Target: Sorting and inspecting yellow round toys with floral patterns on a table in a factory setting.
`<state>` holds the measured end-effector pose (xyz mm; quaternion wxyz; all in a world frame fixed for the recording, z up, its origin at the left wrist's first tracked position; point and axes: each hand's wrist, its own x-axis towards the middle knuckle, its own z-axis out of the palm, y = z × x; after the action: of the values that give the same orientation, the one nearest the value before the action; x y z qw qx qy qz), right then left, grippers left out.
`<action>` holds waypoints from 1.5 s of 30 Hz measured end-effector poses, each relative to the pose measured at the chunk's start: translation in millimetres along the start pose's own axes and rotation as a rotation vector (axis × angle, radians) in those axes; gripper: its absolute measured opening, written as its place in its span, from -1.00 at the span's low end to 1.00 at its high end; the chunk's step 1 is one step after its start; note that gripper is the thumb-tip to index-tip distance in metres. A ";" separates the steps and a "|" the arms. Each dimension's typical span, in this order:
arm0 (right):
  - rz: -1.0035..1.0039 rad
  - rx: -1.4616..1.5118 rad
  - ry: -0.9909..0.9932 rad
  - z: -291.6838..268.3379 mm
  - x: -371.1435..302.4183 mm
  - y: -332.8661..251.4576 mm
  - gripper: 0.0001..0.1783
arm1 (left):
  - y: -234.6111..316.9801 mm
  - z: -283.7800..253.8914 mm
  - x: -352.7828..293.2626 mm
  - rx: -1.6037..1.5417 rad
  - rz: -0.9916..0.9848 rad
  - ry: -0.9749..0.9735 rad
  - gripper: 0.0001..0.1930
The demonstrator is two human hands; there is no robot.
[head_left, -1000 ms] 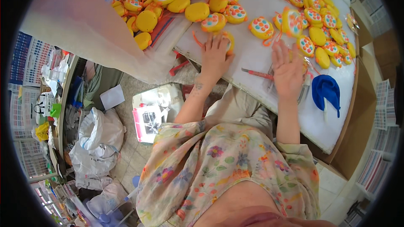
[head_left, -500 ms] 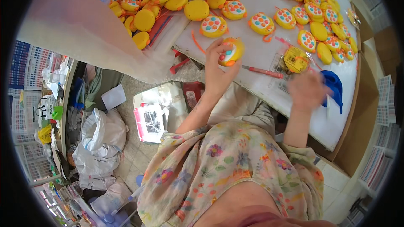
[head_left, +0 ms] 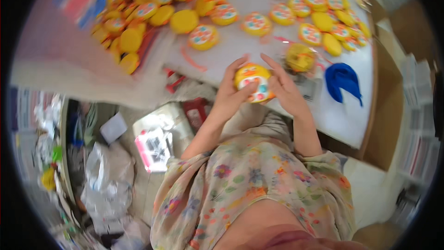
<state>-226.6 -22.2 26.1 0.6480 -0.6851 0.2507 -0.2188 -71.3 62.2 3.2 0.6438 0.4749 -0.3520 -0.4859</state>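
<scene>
Between my two hands is a yellow rounded toy (head_left: pixel 252 77) with a white panel of coloured buttons, its button side facing up. My left hand (head_left: pixel 228 93) grips its left side, with the thumb across the buttons. My right hand (head_left: pixel 288 93) closes on the right side, thumb near the buttons and forefinger stretched along the far edge. Just beyond the right hand, a yellow toy in a clear bag (head_left: pixel 300 58) lies on the table. A blue curved thing (head_left: pixel 342 81), perhaps a pouch or cap, rests to its right.
A heap of similar yellow toys (head_left: pixel 132 40) fills the far left, and another group (head_left: pixel 322 20) the far right of the white table (head_left: pixel 341 122). A cardboard box (head_left: pixel 385 106) flanks the right edge. White plastic bags (head_left: pixel 108 176) and a wrapped bundle (head_left: pixel 162 134) stand at lower left.
My right hand has come left from beside the bagged toy and now grips the toy too. The toy has come nearer my body and turned button side up. The view has shifted.
</scene>
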 end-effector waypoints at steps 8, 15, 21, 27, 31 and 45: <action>-0.376 -0.332 1.176 -173.7 -139.6 -105.0 -0.10 | -14.0 10.2 4.8 -0.254 -0.045 0.055 -0.50; -1.126 -0.458 1.715 -237.5 -366.2 -277.2 -0.50 | -14.9 18.7 16.3 -0.411 -0.161 -0.064 -0.55; -0.261 -0.639 1.153 -150.7 -200.0 -125.7 -0.61 | -26.6 14.4 -2.7 -0.348 -0.016 -0.077 -0.58; -0.010 -0.056 0.251 -17.2 -69.4 1.4 -0.37 | -7.1 18.7 -16.4 -0.280 -0.041 -0.076 -0.62; -0.180 0.116 0.065 23.1 -34.6 18.7 -0.33 | -5.2 12.6 -22.7 -0.219 0.003 -0.029 -0.59; -0.075 0.512 0.157 29.1 -30.0 33.1 -0.26 | -8.0 12.5 -20.9 0.150 0.126 -0.162 -0.23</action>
<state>-233.8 18.1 -8.1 0.7703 -0.4887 0.2111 -0.3512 -90.9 78.3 -0.5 0.6054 0.4577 -0.4672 -0.4535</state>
